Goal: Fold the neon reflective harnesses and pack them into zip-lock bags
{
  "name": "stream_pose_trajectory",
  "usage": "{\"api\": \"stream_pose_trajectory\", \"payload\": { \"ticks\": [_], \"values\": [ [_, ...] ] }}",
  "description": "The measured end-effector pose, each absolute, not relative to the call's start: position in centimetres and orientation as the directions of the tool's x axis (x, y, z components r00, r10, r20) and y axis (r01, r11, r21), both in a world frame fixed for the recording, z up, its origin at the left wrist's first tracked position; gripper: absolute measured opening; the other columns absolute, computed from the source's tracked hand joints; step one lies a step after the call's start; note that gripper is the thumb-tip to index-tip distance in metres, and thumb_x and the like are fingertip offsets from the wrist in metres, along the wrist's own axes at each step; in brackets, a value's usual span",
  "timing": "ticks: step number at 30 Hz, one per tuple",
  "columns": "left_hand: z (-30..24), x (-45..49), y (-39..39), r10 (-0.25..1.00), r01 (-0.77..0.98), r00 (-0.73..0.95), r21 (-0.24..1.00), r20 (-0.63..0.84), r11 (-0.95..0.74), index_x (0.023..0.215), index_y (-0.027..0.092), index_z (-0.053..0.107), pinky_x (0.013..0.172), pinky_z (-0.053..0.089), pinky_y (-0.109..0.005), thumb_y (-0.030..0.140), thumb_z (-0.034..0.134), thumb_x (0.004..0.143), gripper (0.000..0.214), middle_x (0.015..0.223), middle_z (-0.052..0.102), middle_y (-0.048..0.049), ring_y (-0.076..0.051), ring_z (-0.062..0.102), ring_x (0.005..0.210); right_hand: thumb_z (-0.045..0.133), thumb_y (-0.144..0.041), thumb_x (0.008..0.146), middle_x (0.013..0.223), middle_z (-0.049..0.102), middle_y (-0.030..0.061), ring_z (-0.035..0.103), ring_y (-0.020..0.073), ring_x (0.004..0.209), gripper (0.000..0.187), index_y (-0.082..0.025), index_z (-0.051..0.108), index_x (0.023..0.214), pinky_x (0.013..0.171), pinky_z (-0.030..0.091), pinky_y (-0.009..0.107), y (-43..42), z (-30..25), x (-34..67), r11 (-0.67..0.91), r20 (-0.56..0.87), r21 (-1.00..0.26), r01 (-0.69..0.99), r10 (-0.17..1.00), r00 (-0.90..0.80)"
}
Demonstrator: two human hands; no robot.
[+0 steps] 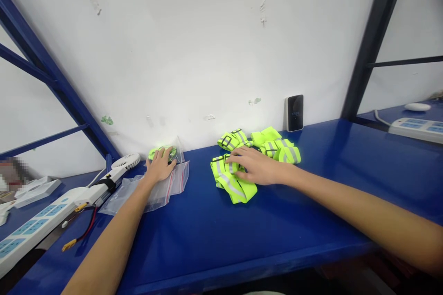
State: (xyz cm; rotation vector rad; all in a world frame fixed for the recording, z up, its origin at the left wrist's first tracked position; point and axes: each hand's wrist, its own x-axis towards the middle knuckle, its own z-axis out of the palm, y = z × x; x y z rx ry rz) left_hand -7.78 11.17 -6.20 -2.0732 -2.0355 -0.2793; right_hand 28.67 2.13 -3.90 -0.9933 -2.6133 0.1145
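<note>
My left hand [159, 166] rests with spread fingers over a clear zip bag [179, 150] holding a folded neon-yellow strap [152, 152], at the back left of the table. Below that hand lie flat, clear zip bags [180, 177] with a red line at the seal. Over a bundled neon-yellow reflective strap [235, 189] with grey stripes and a black buckle, my right hand [254, 166] has its fingers apart and lightly bent, touching the strap's top. Behind it are another buckled strap bundle [233, 139] and more reflective straps [287, 153].
A black-screened device [295, 113] stands against the white wall. At left on the blue table [207, 239] are a white handheld fan [126, 161], a power strip [31, 228] and a red-black cable with yellow connectors [69, 244]. Blue metal posts [62, 83] rise at the side.
</note>
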Motion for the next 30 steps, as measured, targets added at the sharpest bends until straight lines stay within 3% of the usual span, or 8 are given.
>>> {"api": "stream_pose_trajectory", "payload": {
  "ticks": [4,7,12,18,22,26,28,30],
  "values": [
    [-6.6,-8.7,11.7,0.951,0.999,0.0,-0.036,0.308,0.011,0.144,0.026,0.036,0.105,0.025,-0.069,0.04,0.034,0.089,0.057,0.147,0.041,-0.0158,-0.037,0.034,0.137,0.058,-0.031,0.086,0.15,0.037,0.0182,0.041,0.0387,0.133,0.061,-0.021,0.043,0.144,0.101,0.04,0.052,2.7,-5.4,28.3,0.714,0.229,-0.205,0.669,0.7,-0.677],
    [-6.5,-8.5,11.7,0.941,0.997,0.016,-0.075,0.339,0.01,0.135,0.025,0.048,0.104,0.023,-0.069,0.035,0.032,0.089,0.049,0.14,0.048,-0.0159,-0.037,0.036,0.135,0.056,-0.028,0.086,0.143,0.045,0.0165,0.048,0.0343,0.126,0.055,-0.019,0.047,0.14,0.1,0.043,0.048,3.3,-5.7,28.4,0.726,0.231,-0.248,0.641,0.687,-0.689],
    [-6.5,-8.2,11.9,0.925,0.977,0.182,-0.17,0.334,-0.13,0.126,0.021,0.055,0.103,0.032,-0.059,0.038,0.038,0.086,0.047,0.129,0.054,-0.0159,-0.035,0.041,0.13,0.064,-0.022,0.077,0.129,0.051,0.0135,0.05,0.0314,0.118,0.05,-0.02,0.056,0.126,0.097,0.044,0.045,3.0,-5.5,28.2,0.787,0.265,-0.293,0.543,0.612,-0.745],
    [-6.2,-7.8,12.0,0.916,0.977,0.166,-0.19,0.366,-0.101,0.149,0.023,0.032,0.104,0.027,-0.061,0.045,0.042,0.084,0.069,0.13,0.053,-0.0174,-0.037,0.045,0.126,0.066,-0.029,0.077,0.123,0.051,0.0118,0.051,0.0291,0.107,0.051,-0.022,0.054,0.126,0.088,0.047,0.044,1.4,-5.6,27.6,0.828,0.294,-0.282,0.484,0.555,-0.778],
    [-6.0,-7.9,11.7,0.923,0.969,0.136,-0.241,0.361,-0.048,0.135,0.022,0.053,0.102,0.032,-0.059,0.032,0.039,0.085,0.053,0.127,0.054,-0.0184,-0.037,0.047,0.124,0.063,-0.027,0.079,0.124,0.051,0.0117,0.05,0.0291,0.104,0.052,-0.022,0.052,0.129,0.087,0.046,0.046,1.1,-5.8,27.6,0.808,0.299,-0.287,0.514,0.585,-0.754],
    [-5.7,-8.5,11.2,0.922,0.982,0.097,-0.187,0.374,-0.027,0.132,0.025,0.056,0.101,0.026,-0.07,0.028,0.036,0.088,0.049,0.128,0.054,-0.0188,-0.038,0.05,0.121,0.061,-0.022,0.078,0.128,0.051,0.0109,0.051,0.0294,0.106,0.053,-0.022,0.051,0.13,0.089,0.045,0.046,1.3,-6.1,28.0,0.808,0.285,-0.306,0.503,0.582,-0.762],
    [-5.1,-8.0,10.5,0.878,0.981,0.175,-0.155,0.445,-0.117,0.137,0.022,0.052,0.103,0.028,-0.067,0.027,0.036,0.088,0.051,0.136,0.052,-0.0191,-0.038,0.045,0.129,0.06,-0.02,0.078,0.13,0.051,0.0112,0.051,0.0298,0.108,0.057,-0.022,0.049,0.133,0.09,0.044,0.046,1.5,-6.4,28.2,0.813,0.295,-0.314,0.491,0.575,-0.763],
    [-4.0,-6.3,9.2,0.763,0.94,0.334,-0.141,0.553,-0.309,0.137,0.018,0.051,0.108,0.031,-0.057,0.024,0.037,0.089,0.051,0.141,0.05,-0.017,-0.034,0.038,0.136,0.06,-0.018,0.078,0.131,0.051,0.0112,0.051,0.0298,0.11,0.06,-0.023,0.046,0.136,0.091,0.044,0.045,1.8,-6.8,28.2,0.808,0.313,-0.326,0.491,0.582,-0.75]
  ]
}}
